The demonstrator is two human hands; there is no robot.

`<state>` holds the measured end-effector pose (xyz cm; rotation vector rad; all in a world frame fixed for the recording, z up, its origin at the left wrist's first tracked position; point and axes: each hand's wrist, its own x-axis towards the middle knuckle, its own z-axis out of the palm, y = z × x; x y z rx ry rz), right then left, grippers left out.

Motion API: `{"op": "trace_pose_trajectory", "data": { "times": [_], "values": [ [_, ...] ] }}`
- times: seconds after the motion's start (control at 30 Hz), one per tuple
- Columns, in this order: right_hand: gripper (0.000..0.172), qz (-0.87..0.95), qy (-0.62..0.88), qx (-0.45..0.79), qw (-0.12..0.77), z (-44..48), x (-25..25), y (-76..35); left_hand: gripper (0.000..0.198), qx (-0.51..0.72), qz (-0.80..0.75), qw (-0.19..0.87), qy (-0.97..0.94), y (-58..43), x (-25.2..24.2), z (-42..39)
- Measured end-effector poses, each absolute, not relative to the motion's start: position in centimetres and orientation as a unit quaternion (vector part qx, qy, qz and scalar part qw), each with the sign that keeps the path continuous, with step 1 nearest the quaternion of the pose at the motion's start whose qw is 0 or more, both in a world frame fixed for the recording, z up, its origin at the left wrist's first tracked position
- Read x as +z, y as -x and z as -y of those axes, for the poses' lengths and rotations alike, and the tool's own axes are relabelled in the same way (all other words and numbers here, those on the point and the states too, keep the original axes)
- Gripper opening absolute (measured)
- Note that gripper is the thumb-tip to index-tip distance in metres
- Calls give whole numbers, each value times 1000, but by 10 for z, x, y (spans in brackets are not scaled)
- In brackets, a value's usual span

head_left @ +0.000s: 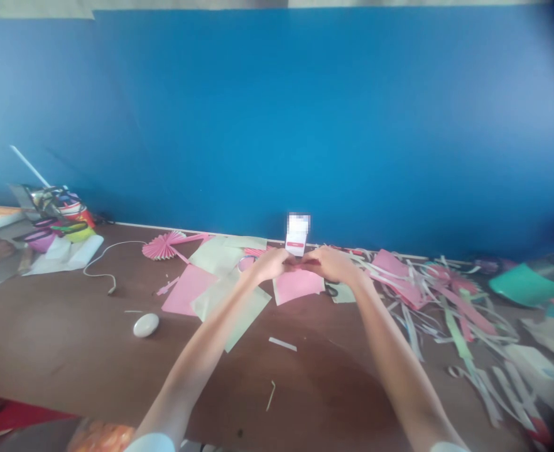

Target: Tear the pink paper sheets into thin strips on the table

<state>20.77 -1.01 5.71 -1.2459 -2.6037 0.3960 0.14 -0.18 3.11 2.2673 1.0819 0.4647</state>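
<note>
Both arms stretch forward over the brown table. My left hand (274, 263) and my right hand (328, 262) are close together, their fingers bent inward and blurred. A narrow reddish thing (300, 265) shows between the fingertips, too unclear to name. Just behind my hands a phone (297, 242) stands upright with its screen lit; whether my fingers touch it I cannot tell. Below the hands lies a pink sheet of paper (299, 289). The dark handles of what look like scissors (331, 290) lie beside my right hand on a pale green sheet (345, 294).
Pale green sheets (232, 307), a pink sheet (187, 289) and a pleated pink paper fan (164, 245) lie left. A white mouse-like oval (146, 325) and a white cable (100, 258) are nearby. Tangled paper strips (446, 307) cover the right. Behind stands a blue wall (277, 125).
</note>
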Motion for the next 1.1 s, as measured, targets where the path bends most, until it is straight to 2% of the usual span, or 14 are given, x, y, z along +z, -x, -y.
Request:
{"op": "trace_pose_trajectory", "data": {
  "times": [0.27, 0.63, 0.87, 1.1],
  "values": [
    [32, 881, 430, 146, 133, 9, 59, -212, 23, 184, -442, 264, -837, 2, 35, 2],
    [36, 872, 447, 147, 136, 12, 65, -213, 21, 125, -466, 211, -850, 10, 28, -4],
    [37, 872, 453, 119, 139, 9, 63, -219, 17, 160, -489, 197, -835, 12, 33, 0],
    [34, 865, 468, 131, 127, 5, 60, -223, 21, 164, -503, 209, -823, 14, 37, -1]
  ]
}}
